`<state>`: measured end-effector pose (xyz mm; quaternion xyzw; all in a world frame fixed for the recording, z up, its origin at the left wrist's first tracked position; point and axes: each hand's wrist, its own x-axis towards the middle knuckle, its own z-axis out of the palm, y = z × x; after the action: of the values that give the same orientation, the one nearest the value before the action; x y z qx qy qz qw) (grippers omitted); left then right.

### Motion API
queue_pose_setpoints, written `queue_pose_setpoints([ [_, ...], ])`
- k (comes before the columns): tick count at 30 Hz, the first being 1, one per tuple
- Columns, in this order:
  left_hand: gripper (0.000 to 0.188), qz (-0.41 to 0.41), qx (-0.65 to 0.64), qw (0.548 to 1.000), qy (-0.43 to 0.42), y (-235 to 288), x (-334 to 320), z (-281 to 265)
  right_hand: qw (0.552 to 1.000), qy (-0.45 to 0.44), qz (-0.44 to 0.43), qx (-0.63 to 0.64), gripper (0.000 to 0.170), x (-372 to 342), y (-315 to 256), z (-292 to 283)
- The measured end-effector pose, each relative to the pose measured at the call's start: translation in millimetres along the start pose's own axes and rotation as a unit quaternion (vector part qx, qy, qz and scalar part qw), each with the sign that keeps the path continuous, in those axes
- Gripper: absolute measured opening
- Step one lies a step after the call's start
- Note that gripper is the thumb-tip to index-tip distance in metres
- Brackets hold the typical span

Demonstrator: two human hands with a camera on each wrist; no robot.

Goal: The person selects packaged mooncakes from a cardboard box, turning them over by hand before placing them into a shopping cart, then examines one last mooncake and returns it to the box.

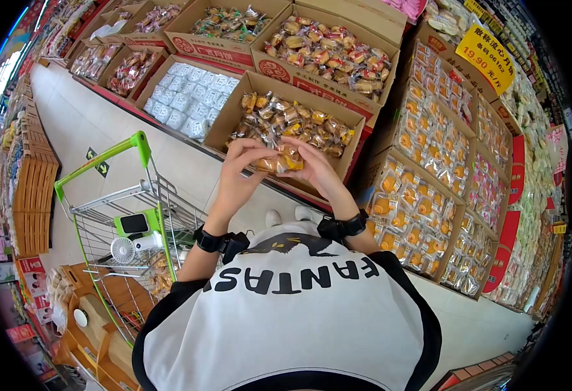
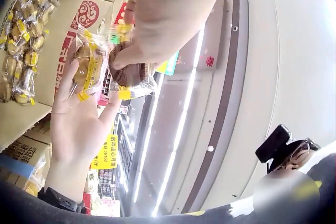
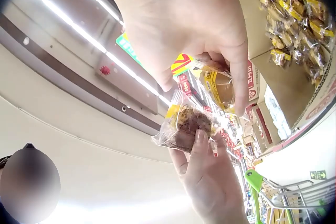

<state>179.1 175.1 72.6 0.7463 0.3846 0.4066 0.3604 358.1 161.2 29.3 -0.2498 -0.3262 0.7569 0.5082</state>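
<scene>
Both hands are held up together in front of the chest, over the near edge of an open cardboard box (image 1: 234, 111) of wrapped mooncakes. My left hand (image 1: 237, 173) pinches a dark brown mooncake (image 3: 186, 127) in a clear wrapper between thumb and fingers. In my right hand (image 1: 322, 173) is a lighter golden mooncake (image 2: 86, 71), its clear wrapper printed with a yellow band; thumb and fingers hold it by its sides. The two packets are side by side, close to each other, in the left wrist view.
A shopping cart (image 1: 144, 148) with a green handle stands at the left, a small white fan (image 1: 123, 250) inside. White packets (image 1: 188, 91) fill a neighbouring box. Stacked trays of round pastries (image 1: 423, 150) line the right, under a yellow price sign (image 1: 488, 58).
</scene>
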Motion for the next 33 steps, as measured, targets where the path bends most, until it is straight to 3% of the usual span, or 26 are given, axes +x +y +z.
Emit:
queue_pose_setpoints([
  [2,0.038,0.067,0.094,0.993,0.000,0,1,1,0.999,-0.013,0.017,0.029,0.037,0,1,1],
  [5,0.041,0.094,0.156,0.983,-0.008,-4,2,2,0.999,0.018,0.013,-0.023,0.036,-2,0,1],
  [12,0.047,0.112,0.143,0.983,-0.016,-6,0,4,0.998,0.060,-0.016,-0.031,0.036,-2,1,-6],
  [15,0.044,0.097,0.104,0.989,-0.032,-8,-1,4,0.997,0.079,-0.023,-0.004,0.038,-3,-4,-3],
  [17,0.038,0.010,0.024,0.997,-0.067,-11,-4,6,0.995,0.080,-0.052,0.000,0.039,-3,-5,-4],
  [23,0.030,0.043,0.007,0.997,-0.057,-8,-1,9,0.997,0.066,-0.042,-0.002,0.039,-4,-4,-5],
  [27,0.035,0.068,0.022,0.997,-0.019,-10,1,8,0.998,0.064,-0.021,-0.012,0.039,-4,-3,-2],
  [29,0.044,-0.029,-0.207,0.977,0.048,2,4,10,0.997,0.046,-0.003,-0.061,0.039,-4,0,-3],
  [33,0.052,-0.056,-0.247,0.967,0.040,-5,5,6,0.997,0.031,0.044,-0.058,0.041,-7,-2,3],
])
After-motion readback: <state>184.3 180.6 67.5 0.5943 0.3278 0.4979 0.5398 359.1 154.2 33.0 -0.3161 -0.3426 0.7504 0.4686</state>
